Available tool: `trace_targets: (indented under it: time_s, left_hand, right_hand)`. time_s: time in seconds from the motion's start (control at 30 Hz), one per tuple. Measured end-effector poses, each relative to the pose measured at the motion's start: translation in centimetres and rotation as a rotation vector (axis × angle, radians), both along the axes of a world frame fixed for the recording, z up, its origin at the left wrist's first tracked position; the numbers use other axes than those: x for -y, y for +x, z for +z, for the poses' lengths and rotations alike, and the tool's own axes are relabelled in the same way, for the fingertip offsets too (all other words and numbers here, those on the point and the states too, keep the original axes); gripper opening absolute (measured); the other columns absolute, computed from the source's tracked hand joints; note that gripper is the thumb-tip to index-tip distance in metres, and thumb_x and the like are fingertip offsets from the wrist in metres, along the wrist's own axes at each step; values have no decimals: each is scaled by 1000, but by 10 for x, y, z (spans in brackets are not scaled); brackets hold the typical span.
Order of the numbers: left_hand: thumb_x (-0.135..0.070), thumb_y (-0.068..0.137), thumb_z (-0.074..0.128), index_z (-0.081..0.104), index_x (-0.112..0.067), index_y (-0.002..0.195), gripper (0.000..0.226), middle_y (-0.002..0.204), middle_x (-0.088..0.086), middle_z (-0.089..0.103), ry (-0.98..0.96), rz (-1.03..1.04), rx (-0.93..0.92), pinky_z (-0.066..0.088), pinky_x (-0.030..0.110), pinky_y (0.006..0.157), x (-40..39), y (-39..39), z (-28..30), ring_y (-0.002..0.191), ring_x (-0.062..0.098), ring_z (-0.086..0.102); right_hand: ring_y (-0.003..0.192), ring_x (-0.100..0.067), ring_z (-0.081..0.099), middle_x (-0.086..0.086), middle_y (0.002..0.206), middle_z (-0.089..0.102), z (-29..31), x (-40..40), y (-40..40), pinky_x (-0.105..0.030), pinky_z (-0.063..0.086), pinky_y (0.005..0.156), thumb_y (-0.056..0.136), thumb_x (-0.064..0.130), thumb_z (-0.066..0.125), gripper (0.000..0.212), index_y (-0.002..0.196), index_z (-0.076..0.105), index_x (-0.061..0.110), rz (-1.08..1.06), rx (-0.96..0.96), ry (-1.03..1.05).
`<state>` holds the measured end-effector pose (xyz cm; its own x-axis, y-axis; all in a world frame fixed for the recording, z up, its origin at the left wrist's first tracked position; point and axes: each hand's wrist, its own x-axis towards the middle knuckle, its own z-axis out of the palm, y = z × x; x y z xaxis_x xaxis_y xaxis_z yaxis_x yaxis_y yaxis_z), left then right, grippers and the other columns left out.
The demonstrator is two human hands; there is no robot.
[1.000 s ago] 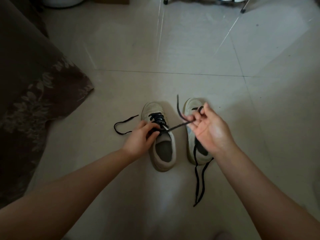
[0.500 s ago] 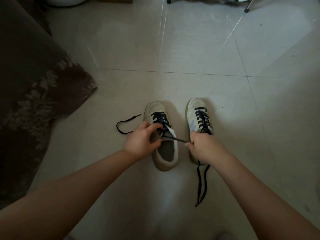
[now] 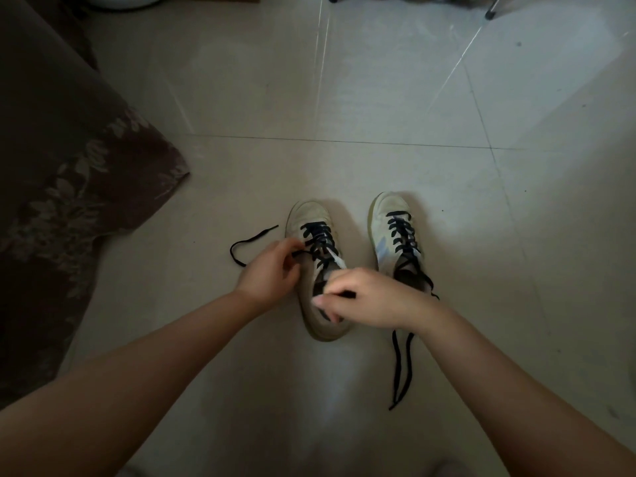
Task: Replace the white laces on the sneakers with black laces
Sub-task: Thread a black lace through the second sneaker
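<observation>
Two pale sneakers stand side by side on the tiled floor, toes pointing away from me. The left sneaker [image 3: 311, 218] has a black lace [image 3: 318, 237] crossed through its eyelets. My left hand [image 3: 268, 270] pinches that lace at the shoe's left side; its free end [image 3: 251, 241] loops over the floor to the left. My right hand [image 3: 364, 297] hovers over the left sneaker's opening, fingers curled round the lace's other end. The right sneaker [image 3: 389, 208] is laced in black, and its two loose ends [image 3: 401, 366] trail toward me on the floor.
A dark brown floral cloth [image 3: 69, 160] covers furniture along the left. Metal legs of a rack [image 3: 490, 10] and a white basin [image 3: 127, 0] show at the far edge. Pale floor tiles [image 3: 378, 98] spread beyond the sneakers.
My right hand swung down from above the right sneaker and moved left over the left sneaker's opening, carrying the lace end. My left hand stayed at the left sneaker's side.
</observation>
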<state>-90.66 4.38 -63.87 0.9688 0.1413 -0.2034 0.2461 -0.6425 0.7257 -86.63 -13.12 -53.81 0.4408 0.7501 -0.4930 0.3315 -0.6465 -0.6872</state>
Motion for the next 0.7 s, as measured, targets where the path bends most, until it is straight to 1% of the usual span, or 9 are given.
trace_targets:
  time_s: [0.1,0.2,0.3,0.37,0.43,0.5,0.57,0.63,0.7]
  left_hand:
    - [-31,91,57,54,-18,98,15,97,3,58,214,-57,-118,41,31,69,-3,6,3,90,22,57]
    - [-31,95,50,51,-16,92,16,100,6,56,290,-118,-146,41,33,69,1,11,5,93,26,56]
    - [-22,91,52,57,-9,90,15,95,11,54,291,-12,-7,41,34,67,0,14,12,86,33,56]
    - [-18,89,52,53,-7,82,13,84,12,52,280,95,84,35,34,62,-3,18,25,78,34,53]
    - [-19,93,46,43,-10,82,14,75,10,49,233,122,43,34,34,60,-5,27,42,72,34,51]
    - [-20,96,40,39,-10,83,16,72,11,49,170,93,-34,37,36,59,-6,38,59,67,32,50]
    - [-19,97,40,41,-9,78,22,71,10,48,28,59,-79,37,33,58,-4,47,75,64,25,46]
    - [-20,100,42,41,-11,70,31,59,4,43,-345,45,-137,40,26,52,2,50,93,51,16,42]
    - [-20,101,40,43,-12,69,33,49,-6,36,-616,26,-171,40,22,50,8,51,108,42,7,35]
  right_hand:
    - [61,-20,47,-8,61,47,-10,-12,-16,-39,42,66,94,26,52,42,55,46,10,104,50,-16]
    - [59,-24,46,-15,66,52,-17,-11,-20,-39,42,60,89,24,51,35,62,54,1,120,49,-126]
    - [62,-22,51,-11,70,59,-15,-11,-23,-36,44,61,91,27,50,35,68,62,2,172,67,-231]
    - [59,-21,47,-11,66,54,-15,-10,-24,-36,42,59,91,27,49,38,61,55,5,178,64,-247]
    - [52,-17,38,-6,57,42,-15,-9,-21,-33,35,55,91,27,50,42,53,42,10,157,43,-257]
    - [49,-16,34,-4,54,36,-16,-8,-19,-31,29,51,91,27,50,45,51,38,12,152,36,-280]
    - [52,-21,39,-7,55,42,-17,-9,-20,-32,30,52,92,31,50,45,53,41,10,136,28,-281]
    - [60,-24,49,-12,66,55,-17,-12,-21,-32,36,54,93,43,49,46,64,51,8,80,75,-283]
    - [72,-21,56,-5,79,61,-14,-15,-19,-32,45,62,87,59,51,46,83,56,13,-150,233,-232]
